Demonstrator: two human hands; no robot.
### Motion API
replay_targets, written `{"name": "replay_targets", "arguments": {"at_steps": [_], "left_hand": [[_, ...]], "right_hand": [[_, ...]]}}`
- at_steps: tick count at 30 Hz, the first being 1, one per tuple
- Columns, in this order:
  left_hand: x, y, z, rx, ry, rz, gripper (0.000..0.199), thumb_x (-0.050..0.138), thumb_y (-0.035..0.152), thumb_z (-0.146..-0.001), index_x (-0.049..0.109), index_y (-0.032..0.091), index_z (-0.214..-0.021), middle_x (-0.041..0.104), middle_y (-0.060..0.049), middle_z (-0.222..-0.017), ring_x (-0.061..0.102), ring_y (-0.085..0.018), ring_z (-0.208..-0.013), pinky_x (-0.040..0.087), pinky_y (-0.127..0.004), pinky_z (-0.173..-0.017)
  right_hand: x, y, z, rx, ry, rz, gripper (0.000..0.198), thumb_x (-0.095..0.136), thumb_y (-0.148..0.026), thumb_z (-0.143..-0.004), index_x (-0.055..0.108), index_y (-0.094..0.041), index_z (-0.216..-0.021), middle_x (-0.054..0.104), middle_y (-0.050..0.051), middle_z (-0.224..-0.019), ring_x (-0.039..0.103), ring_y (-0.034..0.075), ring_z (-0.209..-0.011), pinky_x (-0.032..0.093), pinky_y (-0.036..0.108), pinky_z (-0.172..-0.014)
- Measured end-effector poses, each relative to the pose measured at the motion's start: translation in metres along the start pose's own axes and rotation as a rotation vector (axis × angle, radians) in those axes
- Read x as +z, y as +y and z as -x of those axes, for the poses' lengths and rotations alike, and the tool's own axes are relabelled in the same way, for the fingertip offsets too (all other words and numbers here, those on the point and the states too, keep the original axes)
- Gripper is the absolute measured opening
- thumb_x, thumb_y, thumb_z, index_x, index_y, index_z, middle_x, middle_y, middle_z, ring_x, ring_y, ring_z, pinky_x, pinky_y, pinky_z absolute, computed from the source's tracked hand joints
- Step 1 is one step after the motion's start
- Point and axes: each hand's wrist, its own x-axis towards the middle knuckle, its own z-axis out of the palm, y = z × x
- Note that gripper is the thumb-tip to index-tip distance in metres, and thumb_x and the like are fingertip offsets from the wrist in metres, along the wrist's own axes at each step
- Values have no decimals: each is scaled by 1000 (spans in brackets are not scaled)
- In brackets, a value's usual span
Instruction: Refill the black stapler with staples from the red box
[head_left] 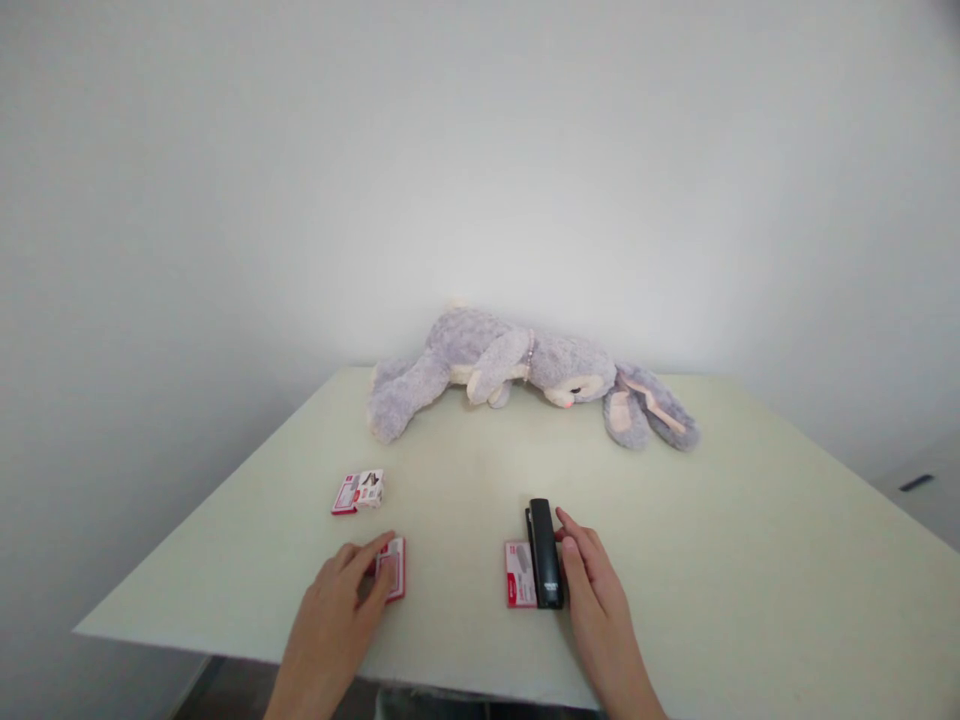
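My left hand (341,602) is on a small red-and-white staple box (400,570) near the front of the table, its thumb and fingers closed on the box and covering its left part. My right hand (596,590) is beside a black stapler (545,555), fingers stretched along its right side and apparently touching it. The stapler lies lengthwise, pointing away from me. Against its left side lies a second staple box (520,575), pink, white and red. Farther back on the left is another red-and-white box (358,492) with a stapler picture on it.
A grey plush rabbit (517,355) lies on its side along the back of the pale table (465,480), ears to the right. A white wall (480,150) rises behind. The table's front edge runs just below my hands.
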Motion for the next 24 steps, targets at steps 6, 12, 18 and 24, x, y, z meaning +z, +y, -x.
{"name": "replay_targets", "arguments": {"at_steps": [6,12,18,24], "left_hand": [[6,44,8,130,-198,98,64,73,49,-81,57,30,-140,62,-7,-121,61,-30,-114,49,-44,-101],[14,97,-7,340,-190,253,56,72,25,-78,58,29,-132,55,-7,-134,53,-27,-126,43,-40,-110],[29,143,-18,468,-280,198,53,83,24,-65,63,28,-113,65,-3,-116,56,-27,-108,45,-39,-96],[34,143,-20,509,-315,245,74,89,36,-64,57,30,-130,61,-6,-130,54,-30,-118,43,-44,-102]], "right_hand": [[-1,0,0,34,-5,-36,50,38,-56,-104,55,-27,-141,63,7,-123,60,22,-114,48,35,-100],[-1,-2,1,45,-17,-72,51,38,-56,-103,54,-27,-142,64,7,-128,61,22,-116,48,36,-102],[0,0,3,39,7,-46,51,44,-58,-101,59,-27,-138,63,7,-140,58,24,-128,43,38,-111],[1,4,3,91,-14,-63,55,43,-60,-100,54,-26,-143,70,7,-118,68,22,-94,56,33,-85]]}}
